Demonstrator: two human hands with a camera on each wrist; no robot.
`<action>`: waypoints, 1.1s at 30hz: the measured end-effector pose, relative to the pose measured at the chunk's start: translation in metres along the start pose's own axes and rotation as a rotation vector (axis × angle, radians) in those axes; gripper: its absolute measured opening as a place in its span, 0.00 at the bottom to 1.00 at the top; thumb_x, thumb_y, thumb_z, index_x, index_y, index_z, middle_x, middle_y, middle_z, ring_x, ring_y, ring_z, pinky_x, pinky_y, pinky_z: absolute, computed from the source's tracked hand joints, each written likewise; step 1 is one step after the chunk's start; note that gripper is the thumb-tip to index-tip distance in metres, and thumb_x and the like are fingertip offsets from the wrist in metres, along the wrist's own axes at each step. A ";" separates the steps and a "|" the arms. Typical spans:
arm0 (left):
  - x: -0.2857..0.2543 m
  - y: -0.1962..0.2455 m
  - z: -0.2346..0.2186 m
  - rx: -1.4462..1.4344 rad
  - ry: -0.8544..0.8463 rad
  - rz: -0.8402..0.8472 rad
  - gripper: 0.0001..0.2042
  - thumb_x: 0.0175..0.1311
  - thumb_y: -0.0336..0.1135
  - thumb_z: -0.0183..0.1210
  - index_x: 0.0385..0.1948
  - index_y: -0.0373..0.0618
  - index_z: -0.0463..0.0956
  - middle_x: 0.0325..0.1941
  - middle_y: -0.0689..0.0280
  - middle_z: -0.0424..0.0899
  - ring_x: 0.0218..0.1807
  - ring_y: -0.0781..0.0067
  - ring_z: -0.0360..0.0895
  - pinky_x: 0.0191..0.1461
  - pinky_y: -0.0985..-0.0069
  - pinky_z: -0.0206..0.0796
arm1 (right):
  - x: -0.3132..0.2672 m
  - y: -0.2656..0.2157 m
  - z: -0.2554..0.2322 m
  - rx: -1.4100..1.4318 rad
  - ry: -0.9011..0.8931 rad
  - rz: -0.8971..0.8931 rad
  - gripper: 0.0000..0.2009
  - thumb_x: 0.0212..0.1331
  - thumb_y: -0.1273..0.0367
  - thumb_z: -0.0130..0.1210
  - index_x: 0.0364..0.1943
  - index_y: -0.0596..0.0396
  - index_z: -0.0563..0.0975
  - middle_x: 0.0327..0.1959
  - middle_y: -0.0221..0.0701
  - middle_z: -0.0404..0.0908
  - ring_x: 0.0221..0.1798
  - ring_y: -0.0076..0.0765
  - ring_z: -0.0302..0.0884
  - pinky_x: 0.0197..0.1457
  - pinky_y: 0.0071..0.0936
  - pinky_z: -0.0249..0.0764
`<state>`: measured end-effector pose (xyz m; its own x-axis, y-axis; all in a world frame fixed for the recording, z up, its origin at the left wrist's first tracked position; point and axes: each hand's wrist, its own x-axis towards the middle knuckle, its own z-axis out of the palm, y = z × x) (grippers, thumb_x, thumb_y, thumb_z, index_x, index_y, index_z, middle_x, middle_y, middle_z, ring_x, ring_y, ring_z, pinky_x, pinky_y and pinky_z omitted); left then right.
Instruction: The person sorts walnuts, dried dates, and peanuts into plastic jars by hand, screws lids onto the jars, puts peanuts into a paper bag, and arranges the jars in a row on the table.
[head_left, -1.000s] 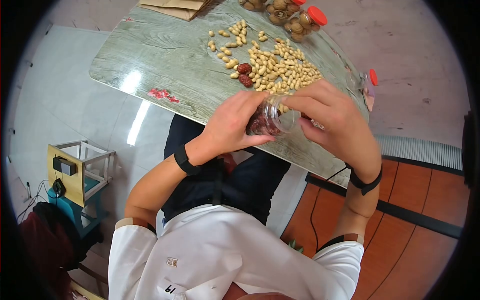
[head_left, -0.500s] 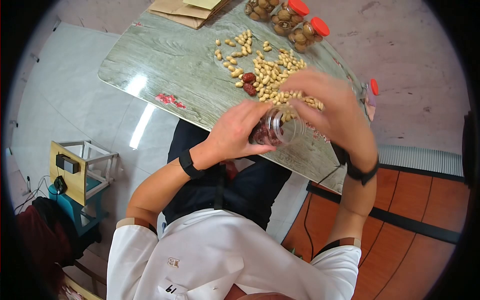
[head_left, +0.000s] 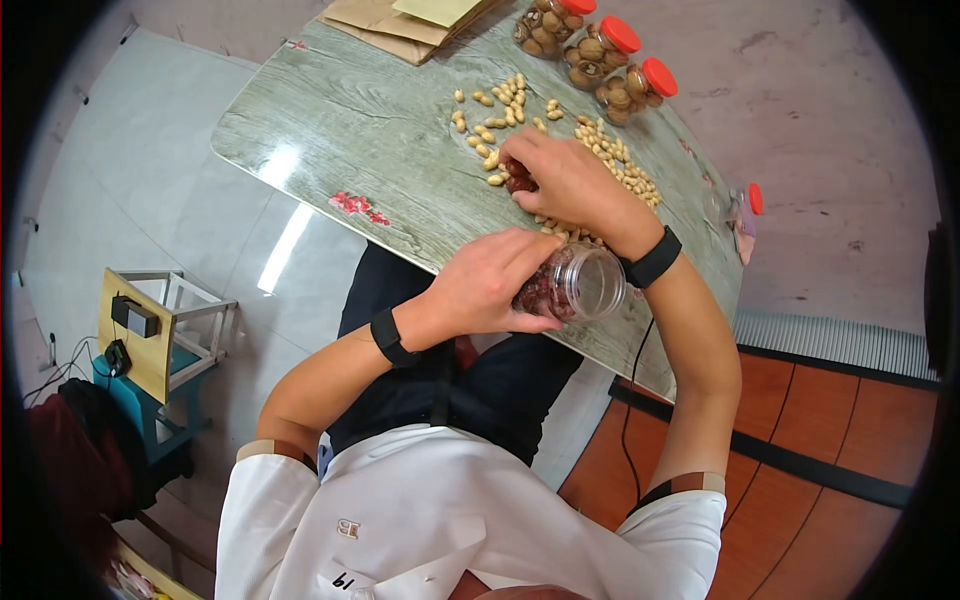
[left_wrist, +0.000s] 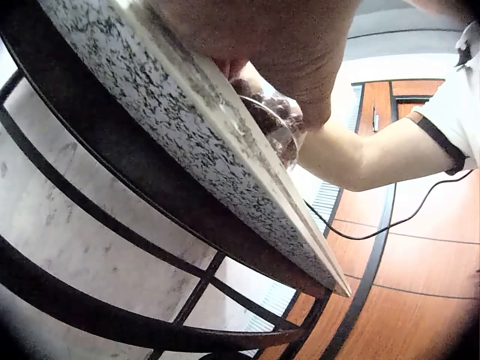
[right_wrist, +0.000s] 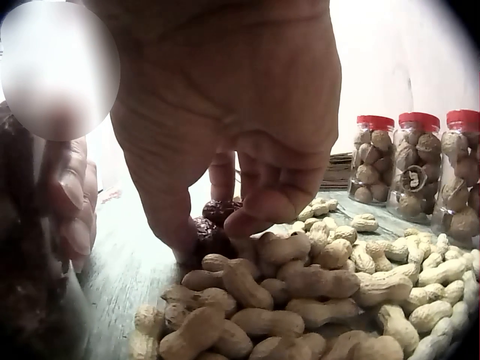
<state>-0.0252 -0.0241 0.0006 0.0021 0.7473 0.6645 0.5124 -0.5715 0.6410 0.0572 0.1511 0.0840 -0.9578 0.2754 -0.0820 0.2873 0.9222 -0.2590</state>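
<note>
My left hand (head_left: 485, 285) grips a clear plastic jar (head_left: 598, 282) lying on its side by the table's near edge, its lidless mouth turned to the right. Dark red dates (head_left: 543, 297) fill the part of the jar nearest the palm. Over the edge of the peanut pile, my right hand (head_left: 575, 182) has its thumb and fingers around two wrinkled red dates (right_wrist: 212, 236). Peanuts (right_wrist: 270, 322) lie directly beside those fingertips in the right wrist view. In the left wrist view, the left hand hides much of the jar (left_wrist: 281, 127).
Several walnut jars (head_left: 628, 92) with red lids stand at the table's back right. Brown paper bags (head_left: 390, 25) lie at the far edge. Another red-lidded container (head_left: 750, 205) sits on the right. A cable (head_left: 632, 400) hangs beneath the right forearm.
My right hand has moved from the jar's mouth, leftward and away from the body, onto the two loose dates, and its fingers have come around them. The left hand still holds the jar.
</note>
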 end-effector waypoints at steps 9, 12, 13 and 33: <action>0.000 0.000 0.000 -0.018 -0.014 -0.011 0.43 0.43 0.51 0.80 0.62 0.37 0.73 0.53 0.53 0.82 0.53 0.48 0.82 0.56 0.60 0.76 | -0.005 0.011 0.001 -0.010 0.160 -0.014 0.08 0.51 0.71 0.64 0.36 0.53 0.81 0.36 0.38 0.82 0.41 0.53 0.83 0.44 0.47 0.79; 0.001 0.000 0.000 -0.013 -0.018 -0.008 0.44 0.43 0.51 0.81 0.62 0.36 0.73 0.56 0.52 0.82 0.54 0.48 0.83 0.56 0.60 0.77 | -0.008 0.018 -0.002 -0.004 0.206 -0.068 0.10 0.53 0.74 0.63 0.41 0.53 0.83 0.38 0.37 0.84 0.39 0.48 0.83 0.43 0.42 0.79; 0.002 0.000 0.000 -0.010 -0.009 -0.005 0.44 0.43 0.51 0.81 0.62 0.36 0.72 0.56 0.52 0.82 0.54 0.48 0.83 0.56 0.60 0.78 | -0.011 0.020 -0.005 -0.003 0.231 -0.102 0.13 0.55 0.77 0.62 0.46 0.53 0.84 0.40 0.35 0.85 0.38 0.43 0.85 0.42 0.37 0.80; 0.004 0.003 0.000 0.013 0.019 -0.018 0.44 0.41 0.50 0.82 0.61 0.38 0.73 0.54 0.54 0.83 0.51 0.49 0.83 0.52 0.61 0.78 | -0.119 -0.090 -0.094 0.009 0.145 0.065 0.15 0.50 0.75 0.69 0.44 0.50 0.83 0.42 0.30 0.80 0.39 0.42 0.83 0.40 0.36 0.80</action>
<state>-0.0237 -0.0231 0.0054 -0.0235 0.7509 0.6600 0.5238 -0.5531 0.6479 0.1450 0.0606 0.2077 -0.9277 0.3712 0.0406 0.3481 0.8989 -0.2659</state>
